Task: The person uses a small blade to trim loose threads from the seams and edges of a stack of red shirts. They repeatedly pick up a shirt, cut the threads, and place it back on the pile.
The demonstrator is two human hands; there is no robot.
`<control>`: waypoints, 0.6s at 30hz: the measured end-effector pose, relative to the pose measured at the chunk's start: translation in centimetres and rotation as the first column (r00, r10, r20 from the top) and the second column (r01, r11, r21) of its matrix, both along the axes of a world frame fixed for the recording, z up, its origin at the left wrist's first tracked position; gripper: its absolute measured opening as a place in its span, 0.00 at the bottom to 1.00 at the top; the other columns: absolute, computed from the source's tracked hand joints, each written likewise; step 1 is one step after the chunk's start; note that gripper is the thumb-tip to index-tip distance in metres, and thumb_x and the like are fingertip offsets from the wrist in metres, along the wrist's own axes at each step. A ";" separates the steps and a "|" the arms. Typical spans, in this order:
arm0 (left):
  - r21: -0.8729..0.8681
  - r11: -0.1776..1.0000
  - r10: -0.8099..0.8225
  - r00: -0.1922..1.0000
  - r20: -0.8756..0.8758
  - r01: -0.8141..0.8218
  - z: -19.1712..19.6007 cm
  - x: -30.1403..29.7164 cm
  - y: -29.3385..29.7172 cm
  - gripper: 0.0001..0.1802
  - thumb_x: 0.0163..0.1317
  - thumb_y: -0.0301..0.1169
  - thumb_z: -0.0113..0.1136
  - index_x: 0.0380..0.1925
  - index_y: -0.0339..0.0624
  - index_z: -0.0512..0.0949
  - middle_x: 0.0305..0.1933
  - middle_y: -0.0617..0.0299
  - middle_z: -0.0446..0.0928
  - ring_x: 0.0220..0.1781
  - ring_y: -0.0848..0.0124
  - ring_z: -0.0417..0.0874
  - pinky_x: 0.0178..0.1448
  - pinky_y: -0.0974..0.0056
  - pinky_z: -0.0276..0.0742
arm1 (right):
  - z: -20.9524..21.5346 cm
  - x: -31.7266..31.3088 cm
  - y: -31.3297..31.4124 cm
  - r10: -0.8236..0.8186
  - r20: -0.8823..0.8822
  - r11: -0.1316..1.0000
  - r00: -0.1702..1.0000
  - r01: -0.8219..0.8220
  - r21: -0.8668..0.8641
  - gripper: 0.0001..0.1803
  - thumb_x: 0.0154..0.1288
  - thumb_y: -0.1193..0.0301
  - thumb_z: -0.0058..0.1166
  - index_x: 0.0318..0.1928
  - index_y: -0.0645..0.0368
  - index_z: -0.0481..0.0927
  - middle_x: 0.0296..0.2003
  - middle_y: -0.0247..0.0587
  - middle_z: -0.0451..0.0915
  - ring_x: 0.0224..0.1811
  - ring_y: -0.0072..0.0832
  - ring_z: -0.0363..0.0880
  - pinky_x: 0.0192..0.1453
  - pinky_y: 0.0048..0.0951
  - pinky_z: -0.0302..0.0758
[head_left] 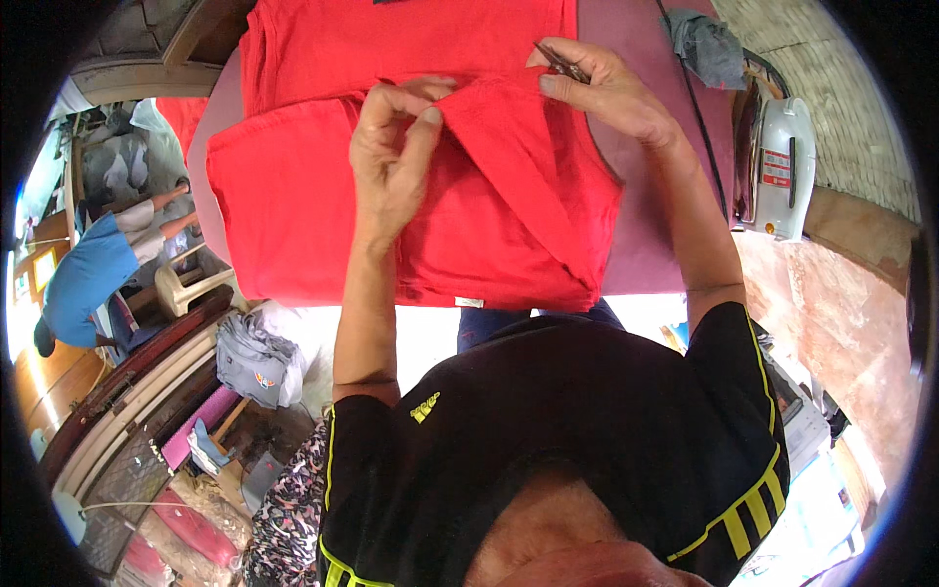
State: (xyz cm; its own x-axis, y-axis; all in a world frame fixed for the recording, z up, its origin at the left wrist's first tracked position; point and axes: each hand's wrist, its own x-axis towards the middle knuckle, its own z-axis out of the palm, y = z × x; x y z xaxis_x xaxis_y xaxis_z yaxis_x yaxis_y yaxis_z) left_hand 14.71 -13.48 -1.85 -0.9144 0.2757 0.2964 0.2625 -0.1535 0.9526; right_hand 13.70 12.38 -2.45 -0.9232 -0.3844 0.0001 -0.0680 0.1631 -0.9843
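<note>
Red garments (293, 196) lie spread over a table covered in mauve cloth (655, 235). My left hand (391, 147) pinches a fold of the red fabric between thumb and fingertips, lifting its edge. To the right, my right hand (611, 93) grips a small pair of dark metal thread snips (565, 65), pointing to the left. Its thumb is close to the raised red edge; whether it also grips cloth, I cannot tell. A diagonal fold (518, 186) runs from between my hands down to the right. A small white label (469, 302) shows at the near hem.
A white rounded appliance (785, 166) stands at the right, beyond a black cord (699, 117). Grey cloth (706, 41) is bunched at the far right corner. At the left are another person in a blue shirt (93, 259), a beige plastic chair (186, 289) and a grey bag (256, 357).
</note>
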 end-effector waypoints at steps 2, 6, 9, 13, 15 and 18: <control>-0.095 0.995 0.004 0.998 0.062 0.001 0.0 1.4 -3.0 0.05 0.69 0.17 0.51 0.39 0.38 0.73 0.40 0.65 0.77 0.44 0.79 0.76 0.52 0.72 0.72 | 0.2 0.1 -0.7 0.045 -0.048 0.998 0.998 -0.043 0.036 0.12 0.72 0.69 0.58 0.50 0.63 0.80 0.42 0.26 0.79 0.47 0.13 0.74 0.54 0.21 0.73; -0.196 0.977 0.126 0.974 0.186 -0.089 1.8 4.8 -6.2 0.05 0.69 0.17 0.55 0.41 0.38 0.74 0.37 0.68 0.76 0.39 0.83 0.75 0.46 0.75 0.72 | -0.5 0.6 -4.0 0.064 -0.030 0.992 0.998 -0.066 -0.104 0.12 0.70 0.72 0.61 0.51 0.60 0.80 0.44 0.25 0.79 0.45 0.12 0.75 0.50 0.18 0.73; -0.250 0.946 0.239 0.965 0.110 -0.206 0.0 6.9 -7.9 0.06 0.68 0.18 0.60 0.42 0.36 0.75 0.36 0.68 0.77 0.38 0.82 0.75 0.46 0.75 0.72 | -2.6 0.2 -6.2 0.027 -0.106 0.999 0.994 -0.024 0.034 0.12 0.68 0.74 0.61 0.50 0.60 0.80 0.45 0.30 0.82 0.45 0.16 0.78 0.50 0.21 0.75; -0.631 0.645 0.377 0.898 -0.227 -0.431 -4.3 9.1 -9.2 0.10 0.58 0.18 0.70 0.36 0.38 0.77 0.40 0.60 0.79 0.40 0.73 0.78 0.47 0.69 0.76 | -3.8 0.1 -9.5 0.021 -0.466 0.934 0.884 0.149 0.325 0.13 0.65 0.76 0.62 0.49 0.60 0.79 0.42 0.37 0.82 0.42 0.22 0.81 0.47 0.22 0.76; -0.612 0.547 0.327 0.819 -0.472 -0.571 -4.5 9.5 -8.4 0.12 0.55 0.16 0.70 0.35 0.38 0.77 0.42 0.56 0.79 0.40 0.67 0.80 0.46 0.66 0.78 | -3.8 1.0 -10.1 -0.020 -0.550 0.907 0.835 0.247 0.341 0.13 0.64 0.77 0.62 0.49 0.60 0.79 0.41 0.40 0.82 0.41 0.24 0.83 0.46 0.22 0.77; -0.571 0.564 0.200 0.769 -0.607 -0.597 -4.5 9.3 -7.9 0.15 0.51 0.14 0.66 0.37 0.41 0.77 0.44 0.52 0.79 0.42 0.55 0.82 0.44 0.58 0.78 | -2.7 2.7 -9.8 -0.038 -0.432 0.948 0.901 0.169 0.270 0.10 0.66 0.78 0.60 0.48 0.60 0.79 0.39 0.37 0.84 0.42 0.22 0.83 0.46 0.23 0.77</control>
State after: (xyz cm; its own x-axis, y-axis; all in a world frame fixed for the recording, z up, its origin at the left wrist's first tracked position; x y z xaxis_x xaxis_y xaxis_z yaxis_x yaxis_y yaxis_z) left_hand 24.05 -21.34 -6.31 -0.8004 0.2097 0.5616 0.5105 0.7296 0.4551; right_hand 16.39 2.54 -5.11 -0.8967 -0.3298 0.2954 -0.4271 0.4686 -0.7733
